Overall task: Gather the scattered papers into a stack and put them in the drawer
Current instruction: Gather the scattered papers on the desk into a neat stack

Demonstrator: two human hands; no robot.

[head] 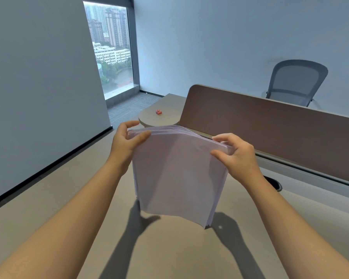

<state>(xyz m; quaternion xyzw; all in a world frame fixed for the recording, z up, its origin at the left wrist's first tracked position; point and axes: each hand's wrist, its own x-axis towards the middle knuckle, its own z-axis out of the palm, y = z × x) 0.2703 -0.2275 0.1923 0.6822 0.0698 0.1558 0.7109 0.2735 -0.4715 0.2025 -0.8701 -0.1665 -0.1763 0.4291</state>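
A stack of pale white papers (177, 176) stands upright on its lower edge above the beige desk (48, 214), its top edge bowed. My left hand (125, 143) pinches the top left corner, thumb in front and fingers behind. My right hand (236, 156) grips the top right corner the same way. The lower edge sits just over the desk and casts a shadow there. No drawer shows in this view.
A brown partition screen (270, 133) runs along the desk's far right side. A small round side table (149, 119) with a pink object (158, 111) stands beyond the desk. A grey office chair (296, 83) is behind the screen. A dark cable grommet (275, 183) lies by my right wrist.
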